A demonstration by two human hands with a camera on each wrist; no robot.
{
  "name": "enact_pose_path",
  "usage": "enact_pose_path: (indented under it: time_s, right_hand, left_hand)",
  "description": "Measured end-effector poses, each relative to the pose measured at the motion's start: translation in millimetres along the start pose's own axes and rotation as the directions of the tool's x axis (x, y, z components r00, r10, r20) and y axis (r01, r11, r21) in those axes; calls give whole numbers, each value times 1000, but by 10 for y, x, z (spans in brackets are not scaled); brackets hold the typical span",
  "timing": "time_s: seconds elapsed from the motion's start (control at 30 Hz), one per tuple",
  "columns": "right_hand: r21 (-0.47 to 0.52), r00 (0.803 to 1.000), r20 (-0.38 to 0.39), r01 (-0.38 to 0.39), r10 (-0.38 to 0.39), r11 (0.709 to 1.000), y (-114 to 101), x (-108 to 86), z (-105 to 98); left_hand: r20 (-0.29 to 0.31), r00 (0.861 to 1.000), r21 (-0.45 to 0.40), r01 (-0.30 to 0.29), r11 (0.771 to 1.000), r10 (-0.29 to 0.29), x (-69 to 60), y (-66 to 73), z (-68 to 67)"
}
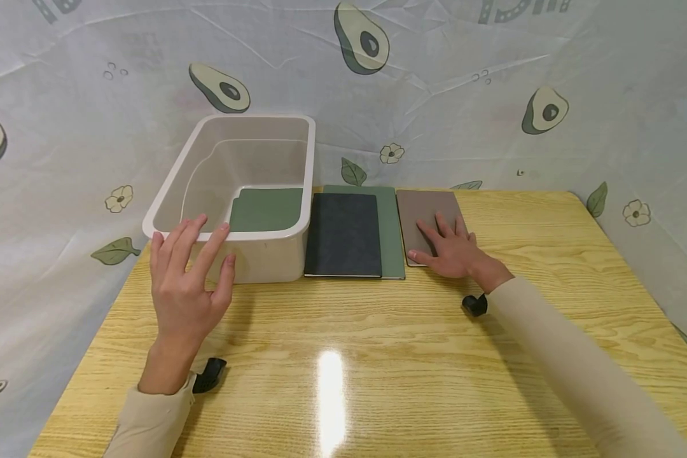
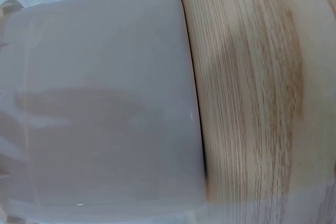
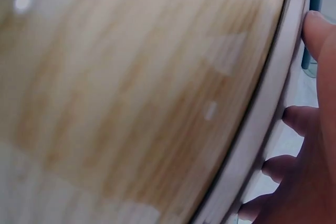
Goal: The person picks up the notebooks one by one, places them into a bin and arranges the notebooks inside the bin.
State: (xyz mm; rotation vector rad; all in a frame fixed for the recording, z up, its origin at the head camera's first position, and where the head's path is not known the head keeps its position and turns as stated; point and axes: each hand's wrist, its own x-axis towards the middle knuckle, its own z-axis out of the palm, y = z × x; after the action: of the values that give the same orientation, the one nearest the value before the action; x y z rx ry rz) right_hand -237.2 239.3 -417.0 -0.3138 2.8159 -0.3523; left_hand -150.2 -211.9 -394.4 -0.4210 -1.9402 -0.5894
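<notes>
My right hand (image 1: 457, 253) rests with spread fingers on the cover of a brown notebook (image 1: 426, 210) lying flat on the table. In the right wrist view, several fingertips touch the top of this notebook (image 3: 257, 124), whose pale page edge faces the camera. My left hand (image 1: 186, 289) is at the front rim of a cream plastic bin (image 1: 269, 259), fingers spread and slightly bent; whether they touch the rim I cannot tell. The bin's front wall (image 2: 105, 66) fills much of the left wrist view. Inside the bin lies green notebook material (image 1: 269, 210).
Between the bin and the brown notebook, a dark navy notebook (image 1: 343, 235) lies partly over a larger green notebook (image 1: 392, 235). All sit near the back of the wooden table (image 1: 412, 356). Behind hangs a pale curtain (image 1: 286, 51) printed with avocados.
</notes>
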Motion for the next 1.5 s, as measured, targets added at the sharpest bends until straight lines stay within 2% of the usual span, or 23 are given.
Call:
enact_pose_path:
  time_s: [0.43, 1.0, 1.13, 1.23, 1.3, 1.37, 1.4, 1.43, 1.5]
  right_hand:
    - [-36, 1000, 6, -15, 15, 999, 38, 1, 39]
    - [-38, 999, -5, -33, 33, 999, 31, 2, -10]
    - [20, 999, -18, -27, 28, 999, 37, -1, -54]
    - [160, 999, -40, -2, 9, 987, 82, -4, -116]
    - [309, 998, -53, 2, 15, 951, 143, -14, -178]
    - [480, 998, -62, 3, 31, 877, 224, -34, -253]
    - [572, 997, -62, -1, 45, 820, 263, -53, -289]
    - [664, 997, -58, -3, 56, 748, 302, -78, -324]
    - [820, 997, -42, -1, 62, 573, 389, -128, -379]
  left_hand:
    - [-5, 1000, -8, 5, 1000, -5, 24, 19, -2]
    - [8, 1000, -6, 14, 1000, -14, 42, 38, -14]
    - [10, 1000, -4, 16, 1000, -16, 40, 39, -14]
    - [17, 1000, 1, 17, 1000, -17, 34, 42, -18]
    - [19, 1000, 1, 18, 1000, -18, 34, 44, -18]
    - [21, 1000, 1, 19, 1000, -19, 38, 45, -19]
    - [22, 1000, 1, 19, 1000, -19, 39, 45, -19]
    - [23, 1000, 2, 19, 1000, -19, 42, 46, -19]
    - [23, 1000, 1, 20, 1000, -20, 44, 46, -19]
